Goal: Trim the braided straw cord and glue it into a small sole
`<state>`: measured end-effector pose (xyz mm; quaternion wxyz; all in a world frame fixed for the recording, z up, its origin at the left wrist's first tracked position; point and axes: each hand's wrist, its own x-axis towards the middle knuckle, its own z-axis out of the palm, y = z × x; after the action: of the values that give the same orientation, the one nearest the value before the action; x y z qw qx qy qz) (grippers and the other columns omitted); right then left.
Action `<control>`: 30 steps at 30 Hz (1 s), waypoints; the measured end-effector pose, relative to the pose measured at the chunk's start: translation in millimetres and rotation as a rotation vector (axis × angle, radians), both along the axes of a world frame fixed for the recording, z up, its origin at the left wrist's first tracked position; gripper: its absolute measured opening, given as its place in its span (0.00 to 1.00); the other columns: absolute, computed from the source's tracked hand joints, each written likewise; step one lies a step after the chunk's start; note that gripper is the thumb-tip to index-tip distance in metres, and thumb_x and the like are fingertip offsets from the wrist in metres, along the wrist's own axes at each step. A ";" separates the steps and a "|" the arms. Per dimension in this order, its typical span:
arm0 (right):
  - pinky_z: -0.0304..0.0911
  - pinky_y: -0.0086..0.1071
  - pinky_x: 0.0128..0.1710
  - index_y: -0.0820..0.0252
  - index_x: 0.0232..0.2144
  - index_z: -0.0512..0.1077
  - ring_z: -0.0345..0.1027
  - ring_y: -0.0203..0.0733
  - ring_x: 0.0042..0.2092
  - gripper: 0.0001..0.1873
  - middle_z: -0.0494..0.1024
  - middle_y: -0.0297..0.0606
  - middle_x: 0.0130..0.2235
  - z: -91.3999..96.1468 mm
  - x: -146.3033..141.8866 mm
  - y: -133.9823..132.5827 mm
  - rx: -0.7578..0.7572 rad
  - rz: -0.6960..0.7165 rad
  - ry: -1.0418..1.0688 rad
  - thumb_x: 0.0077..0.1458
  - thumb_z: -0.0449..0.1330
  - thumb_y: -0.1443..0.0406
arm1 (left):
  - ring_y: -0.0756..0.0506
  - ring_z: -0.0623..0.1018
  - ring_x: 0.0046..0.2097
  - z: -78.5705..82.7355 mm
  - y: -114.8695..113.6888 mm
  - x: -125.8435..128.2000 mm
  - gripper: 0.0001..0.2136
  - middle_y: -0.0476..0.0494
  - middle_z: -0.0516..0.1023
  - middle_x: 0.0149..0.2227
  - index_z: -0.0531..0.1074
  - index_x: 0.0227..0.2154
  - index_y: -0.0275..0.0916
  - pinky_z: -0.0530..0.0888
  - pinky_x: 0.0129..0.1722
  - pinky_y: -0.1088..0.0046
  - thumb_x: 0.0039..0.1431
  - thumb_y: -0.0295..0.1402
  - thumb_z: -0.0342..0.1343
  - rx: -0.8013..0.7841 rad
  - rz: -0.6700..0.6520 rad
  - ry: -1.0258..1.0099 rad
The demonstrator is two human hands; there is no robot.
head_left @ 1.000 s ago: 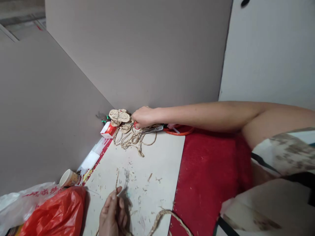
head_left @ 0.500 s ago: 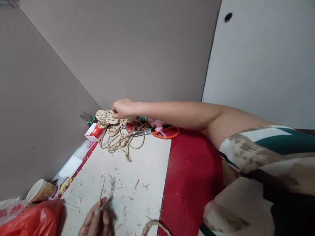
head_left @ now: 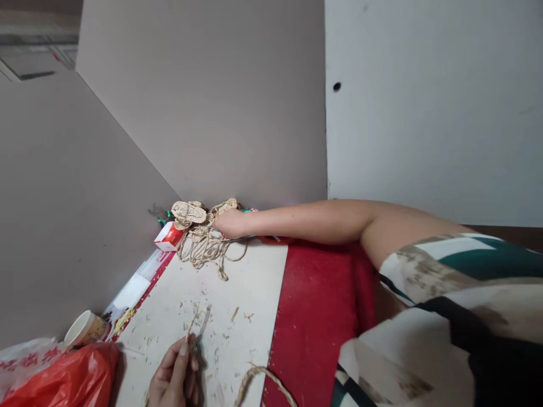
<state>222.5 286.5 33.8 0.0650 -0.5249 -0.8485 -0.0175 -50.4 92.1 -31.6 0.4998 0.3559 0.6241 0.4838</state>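
My left hand (head_left: 176,370) is closed at the lower edge, its thumb and fingers pinching a thin straw-coloured cord (head_left: 193,324) whose end points up over the board. At the far end of the table my right hand (head_left: 231,223) reaches down onto a heap of loose twisted straw cord (head_left: 199,249); its fingers are hidden there. Left of it lies a tied bundle of the same cord (head_left: 189,213). A thicker braided piece (head_left: 258,370) curves across the near edge of the board, right of my left hand.
The pale board (head_left: 250,282) lies on a red cloth (head_left: 314,294) and carries scraps of fibre. A red-and-white box (head_left: 169,237), a paper cup (head_left: 85,329) and a red plastic bag (head_left: 76,376) line the left side. Grey walls (head_left: 212,102) enclose the far end.
My right hand has moved from beside the tied bundle down and right onto the loose cord. Its arm now covers most of the orange-handled scissors. The left hand keeps its pinch; the view has shifted.
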 end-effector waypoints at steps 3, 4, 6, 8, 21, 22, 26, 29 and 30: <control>0.62 0.34 0.38 0.66 0.43 0.75 0.72 0.51 0.45 0.15 0.78 0.52 0.44 -2.1 1.3 -18.0 0.073 -0.056 0.026 0.53 0.55 0.71 | 0.57 0.58 0.17 -12.5 1.6 -8.3 0.24 0.52 0.69 0.21 0.76 0.35 0.38 0.56 0.14 0.83 0.39 0.49 0.68 0.101 -0.133 0.080; 0.62 0.34 0.38 0.64 0.46 0.74 0.72 0.50 0.46 0.17 0.77 0.51 0.45 -1.6 3.0 -24.6 0.104 -0.073 0.043 0.53 0.55 0.70 | 0.57 0.58 0.17 -17.7 2.6 -10.8 0.23 0.52 0.69 0.21 0.75 0.35 0.37 0.56 0.14 0.83 0.41 0.49 0.67 0.138 -0.167 0.106; 0.61 0.32 0.38 0.59 0.50 0.71 0.71 0.49 0.47 0.20 0.77 0.48 0.47 -1.3 9.0 -35.7 0.156 -0.096 0.083 0.55 0.55 0.68 | 0.57 0.58 0.17 -27.3 5.7 -13.2 0.21 0.52 0.69 0.21 0.74 0.32 0.36 0.56 0.14 0.83 0.43 0.50 0.65 0.201 -0.207 0.160; 0.60 0.31 0.37 0.56 0.54 0.68 0.71 0.47 0.47 0.23 0.76 0.45 0.49 -4.1 18.5 -41.8 0.186 -0.106 0.120 0.55 0.54 0.67 | 0.57 0.58 0.17 -34.1 10.3 -11.8 0.22 0.52 0.69 0.20 0.73 0.31 0.36 0.56 0.14 0.83 0.43 0.50 0.65 0.240 -0.213 0.207; 0.56 0.33 0.36 0.65 0.42 0.73 0.70 0.47 0.42 0.14 0.75 0.50 0.44 -48.1 58.7 -46.6 0.207 -0.137 0.275 0.58 0.51 0.69 | 0.57 0.59 0.17 -22.2 29.9 20.2 0.19 0.53 0.70 0.21 0.74 0.35 0.35 0.59 0.15 0.82 0.47 0.46 0.64 0.289 -0.204 0.204; 0.57 0.34 0.37 0.65 0.44 0.73 0.69 0.47 0.44 0.14 0.75 0.50 0.46 -48.1 54.1 -45.9 0.228 -0.086 0.302 0.58 0.51 0.69 | 0.57 0.60 0.17 -19.8 30.5 25.9 0.18 0.53 0.70 0.21 0.75 0.35 0.36 0.59 0.15 0.82 0.48 0.46 0.63 0.289 -0.197 0.208; 0.57 0.33 0.42 0.63 0.48 0.70 0.66 0.44 0.48 0.16 0.73 0.46 0.50 -38.6 14.9 -58.3 0.261 0.210 0.349 0.59 0.52 0.68 | 0.57 0.61 0.18 -10.7 28.7 39.1 0.17 0.53 0.69 0.21 0.75 0.34 0.36 0.60 0.16 0.81 0.48 0.44 0.63 0.303 -0.187 0.193; 0.57 0.31 0.43 0.61 0.49 0.69 0.65 0.40 0.50 0.16 0.72 0.43 0.51 -27.7 -26.5 -82.0 0.246 0.434 0.324 0.59 0.53 0.70 | 0.56 0.62 0.18 -5.9 22.7 37.1 0.16 0.53 0.70 0.21 0.74 0.33 0.36 0.61 0.17 0.81 0.47 0.43 0.64 0.319 -0.199 0.163; 0.57 0.30 0.43 0.60 0.49 0.70 0.65 0.39 0.49 0.17 0.73 0.42 0.51 -24.8 -40.2 -91.2 0.237 0.499 0.307 0.58 0.54 0.70 | 0.56 0.62 0.18 -4.9 20.3 34.3 0.16 0.53 0.70 0.21 0.74 0.33 0.36 0.62 0.17 0.80 0.47 0.43 0.64 0.327 -0.205 0.154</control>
<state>182.3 195.3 8.9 0.2553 -0.2858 -0.9234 -0.0204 -16.0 112.5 -36.6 0.4330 0.5296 0.5342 0.4967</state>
